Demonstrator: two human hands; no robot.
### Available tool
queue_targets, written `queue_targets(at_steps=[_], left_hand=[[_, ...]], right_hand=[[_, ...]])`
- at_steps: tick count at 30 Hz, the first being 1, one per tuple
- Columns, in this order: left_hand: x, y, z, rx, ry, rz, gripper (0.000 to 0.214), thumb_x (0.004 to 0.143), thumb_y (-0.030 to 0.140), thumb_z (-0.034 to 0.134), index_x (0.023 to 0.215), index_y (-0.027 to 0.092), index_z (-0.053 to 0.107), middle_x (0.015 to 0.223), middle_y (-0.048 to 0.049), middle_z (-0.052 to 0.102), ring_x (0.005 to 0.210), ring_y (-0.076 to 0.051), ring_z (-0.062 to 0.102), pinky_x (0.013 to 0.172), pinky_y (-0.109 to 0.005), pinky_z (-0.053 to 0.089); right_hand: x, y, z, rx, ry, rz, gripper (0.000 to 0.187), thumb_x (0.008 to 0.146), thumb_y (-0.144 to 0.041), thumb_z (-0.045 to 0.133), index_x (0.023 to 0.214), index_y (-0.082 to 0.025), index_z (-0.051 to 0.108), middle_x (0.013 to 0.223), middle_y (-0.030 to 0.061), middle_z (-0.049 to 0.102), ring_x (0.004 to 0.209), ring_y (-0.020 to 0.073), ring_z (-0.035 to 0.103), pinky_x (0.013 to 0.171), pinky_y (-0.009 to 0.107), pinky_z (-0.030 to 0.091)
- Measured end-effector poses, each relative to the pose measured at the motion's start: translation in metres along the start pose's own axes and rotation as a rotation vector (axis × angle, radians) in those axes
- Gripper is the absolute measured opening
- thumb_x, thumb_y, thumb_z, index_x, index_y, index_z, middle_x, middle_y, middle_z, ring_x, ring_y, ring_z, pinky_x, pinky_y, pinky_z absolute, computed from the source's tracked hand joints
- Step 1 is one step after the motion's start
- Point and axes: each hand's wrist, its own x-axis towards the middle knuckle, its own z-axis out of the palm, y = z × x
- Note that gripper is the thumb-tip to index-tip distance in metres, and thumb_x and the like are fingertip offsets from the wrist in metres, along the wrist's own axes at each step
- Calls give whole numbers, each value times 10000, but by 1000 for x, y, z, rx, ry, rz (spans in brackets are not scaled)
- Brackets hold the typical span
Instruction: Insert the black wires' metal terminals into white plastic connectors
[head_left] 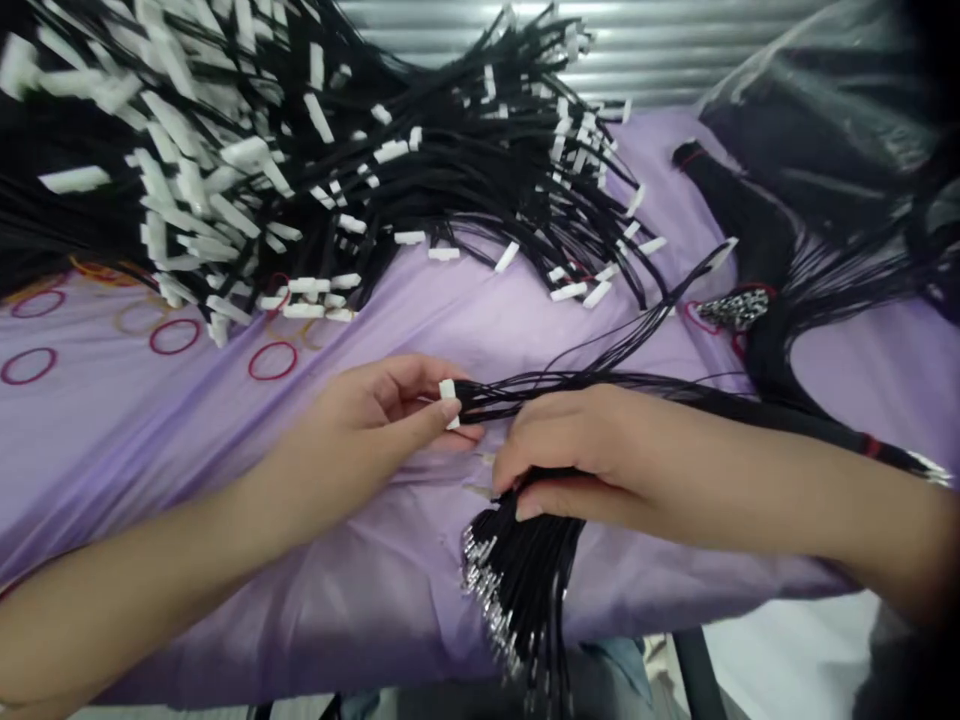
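Observation:
My left hand [382,405] pinches a small white connector [448,397] between thumb and fingers, with thin black wires [570,378] running out of it to the right. My right hand [577,455] is closed around a thick bundle of black wires [525,575] whose metal-tipped ends hang over the table's front edge. The two hands sit close together on the purple cloth [420,570].
A large heap of black wires with white connectors [285,160] fills the back left. Red rubber bands [274,360] lie on the cloth at left. More black wire bundles [757,260] and a clear plastic bag [840,110] are at right. A corrugated metal wall [660,50] stands behind.

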Motion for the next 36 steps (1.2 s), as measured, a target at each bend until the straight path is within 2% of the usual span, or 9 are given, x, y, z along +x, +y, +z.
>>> queue_targets(at_steps=[5, 11, 13, 16, 21, 26, 28, 32, 36], left_hand=[[6, -4, -1, 54, 17, 28, 58, 819, 148, 639, 866, 155, 673, 835, -33, 713, 767, -133, 691, 717, -176, 563], [2, -1, 2, 72, 31, 26, 110, 795, 151, 657, 896, 183, 688, 853, -21, 709, 755, -134, 683, 707, -179, 557], [0, 1, 1, 76, 24, 31, 98, 799, 161, 662, 882, 195, 699, 839, -17, 706, 761, -125, 671, 703, -162, 544], [-5, 2, 0, 76, 24, 29, 88, 797, 189, 680, 876, 208, 714, 832, -17, 703, 721, -111, 650, 665, -150, 530], [-13, 1, 6, -49, -3, -77, 168, 799, 206, 698, 967, 209, 691, 885, -36, 709, 757, -132, 673, 697, -180, 550], [-10, -4, 8, -245, 20, -211, 195, 781, 143, 711, 958, 195, 645, 856, -15, 691, 711, -122, 689, 662, -176, 571], [-7, -4, 7, -250, -2, -231, 159, 778, 123, 707, 910, 179, 640, 816, -12, 685, 691, -117, 687, 651, -168, 572], [-7, -3, 7, -153, -67, -182, 68, 800, 140, 680, 855, 178, 665, 841, -22, 709, 780, -128, 705, 743, -177, 578], [-10, -3, 9, -146, -91, -175, 103, 780, 138, 696, 868, 187, 675, 863, -16, 724, 800, -132, 713, 772, -181, 580]], right_hand=[[-2, 4, 10, -187, 5, -106, 235, 963, -222, 439, 909, -181, 664, 882, 24, 642, 906, 164, 561, 823, 291, 436], [-4, 9, 26, -264, 174, -141, 218, 965, -230, 419, 895, -157, 612, 1044, 81, 604, 947, 184, 555, 870, 338, 447], [-2, 7, 27, -282, 240, -118, 200, 961, -206, 415, 912, -140, 597, 1016, 87, 614, 928, 184, 570, 845, 336, 460], [1, 3, 22, -273, 330, -59, 163, 949, -190, 440, 902, -152, 592, 886, 44, 630, 808, 159, 589, 727, 293, 472], [0, 1, 12, -154, 367, -108, 121, 940, -168, 485, 905, -172, 600, 857, -12, 630, 794, 94, 592, 706, 204, 454], [-6, -3, 15, -181, 334, -135, 183, 956, -167, 412, 862, -164, 569, 959, 32, 600, 875, 119, 565, 786, 238, 453], [-7, -4, 17, -204, 370, -111, 199, 961, -177, 379, 861, -171, 552, 908, 26, 599, 817, 125, 559, 734, 257, 447], [-5, -2, 18, -207, 425, 40, 139, 917, -190, 429, 817, -187, 525, 792, 9, 576, 700, 124, 534, 610, 262, 397], [-1, 0, 19, -221, 453, 103, 96, 860, -184, 473, 769, -190, 503, 753, 7, 551, 642, 116, 493, 567, 261, 356]])
